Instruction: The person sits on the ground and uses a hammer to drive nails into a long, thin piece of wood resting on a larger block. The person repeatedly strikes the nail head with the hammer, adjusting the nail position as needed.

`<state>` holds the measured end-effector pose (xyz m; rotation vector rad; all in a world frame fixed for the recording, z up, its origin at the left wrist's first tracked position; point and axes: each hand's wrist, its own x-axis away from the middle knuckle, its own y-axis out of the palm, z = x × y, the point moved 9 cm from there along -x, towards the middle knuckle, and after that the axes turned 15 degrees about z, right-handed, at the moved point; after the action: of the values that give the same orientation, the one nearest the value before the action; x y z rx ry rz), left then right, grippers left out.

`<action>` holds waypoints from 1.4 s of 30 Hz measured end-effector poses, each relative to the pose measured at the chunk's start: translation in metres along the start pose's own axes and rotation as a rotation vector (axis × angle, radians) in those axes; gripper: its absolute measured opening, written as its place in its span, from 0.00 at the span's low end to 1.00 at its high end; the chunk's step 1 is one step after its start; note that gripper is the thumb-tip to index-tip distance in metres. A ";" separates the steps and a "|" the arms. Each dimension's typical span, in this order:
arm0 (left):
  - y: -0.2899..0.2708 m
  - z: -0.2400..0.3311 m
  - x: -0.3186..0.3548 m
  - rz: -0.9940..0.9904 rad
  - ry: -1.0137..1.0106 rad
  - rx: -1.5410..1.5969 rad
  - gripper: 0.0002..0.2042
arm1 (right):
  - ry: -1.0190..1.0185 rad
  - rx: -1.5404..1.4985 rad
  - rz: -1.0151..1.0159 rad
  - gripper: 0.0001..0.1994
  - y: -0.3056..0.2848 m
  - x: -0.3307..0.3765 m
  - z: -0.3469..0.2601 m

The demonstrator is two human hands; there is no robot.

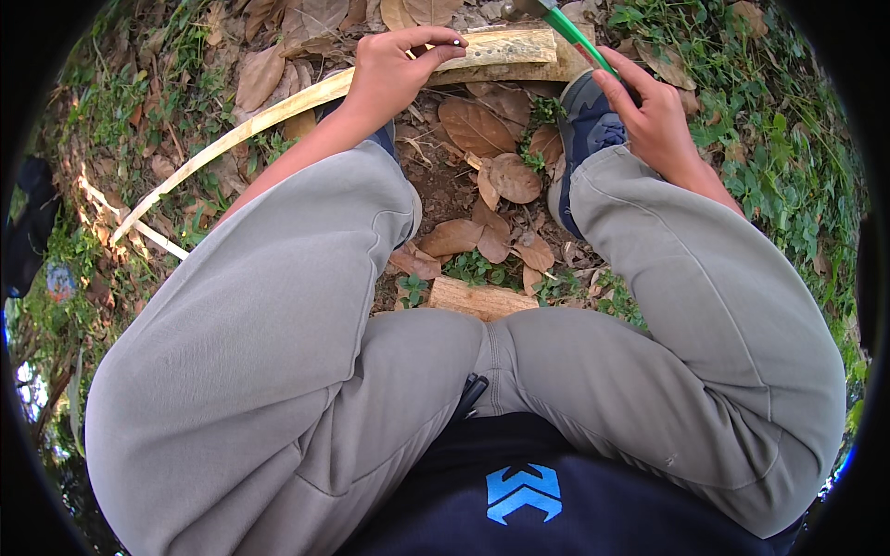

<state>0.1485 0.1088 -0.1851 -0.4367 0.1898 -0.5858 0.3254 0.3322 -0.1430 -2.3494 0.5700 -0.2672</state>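
My left hand (394, 74) is closed in a pinch above a pale strip of wood (505, 51). Between thumb and forefinger shows a small shiny tip, which looks like the head of a nail (456, 42); the rest of it is hidden by the fingers. Dark spots mark the strip beside the fingertips. Farther right, my right hand (654, 111) is wrapped round the green handle of a hammer (573, 35). The handle slants up to the left, and the metal head is partly cut off at the top edge, over the strip's right end.
Under the strip's right end lies a thicker wooden piece (575, 65). My shoes (593, 125) stand close below it. Dry leaves (482, 130) and green plants (769, 139) cover the ground. A wood block (482, 298) lies between my legs; a thin stick (153, 236) crosses the strip's left end.
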 end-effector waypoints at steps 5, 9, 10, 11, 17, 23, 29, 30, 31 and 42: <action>-0.003 0.005 -0.001 0.013 0.069 -0.044 0.06 | 0.032 0.024 -0.026 0.20 0.001 0.000 0.000; -0.002 0.008 -0.002 0.018 0.090 -0.046 0.06 | 0.040 0.039 -0.034 0.20 0.001 0.001 0.004; -0.002 0.008 -0.002 0.021 0.092 -0.043 0.06 | 0.037 0.040 -0.033 0.20 0.001 0.001 0.004; -0.003 0.008 -0.002 0.024 0.104 -0.045 0.06 | 0.034 0.041 -0.031 0.20 0.001 0.001 0.003; -0.002 0.008 -0.002 0.020 0.129 -0.076 0.06 | 0.025 0.049 -0.038 0.20 -0.001 -0.002 -0.001; 0.001 0.005 -0.002 -0.006 0.114 -0.080 0.06 | -0.185 0.030 0.004 0.19 -0.013 -0.010 -0.027; 0.002 0.003 -0.001 -0.009 0.145 -0.025 0.05 | -0.227 -0.021 -0.078 0.17 -0.011 -0.014 -0.055; 0.001 0.003 0.000 -0.005 0.151 -0.025 0.04 | -0.257 -0.046 -0.073 0.17 -0.011 -0.014 -0.057; 0.000 0.003 0.000 0.000 0.157 -0.024 0.04 | -0.265 -0.025 -0.073 0.17 -0.011 -0.013 -0.057; 0.004 -0.001 0.001 -0.056 0.124 -0.110 0.05 | -0.305 -0.034 -0.042 0.17 -0.010 -0.010 -0.051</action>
<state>0.1508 0.1107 -0.1873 -0.5141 0.3300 -0.6594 0.3028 0.3133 -0.0994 -2.3758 0.3800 0.0839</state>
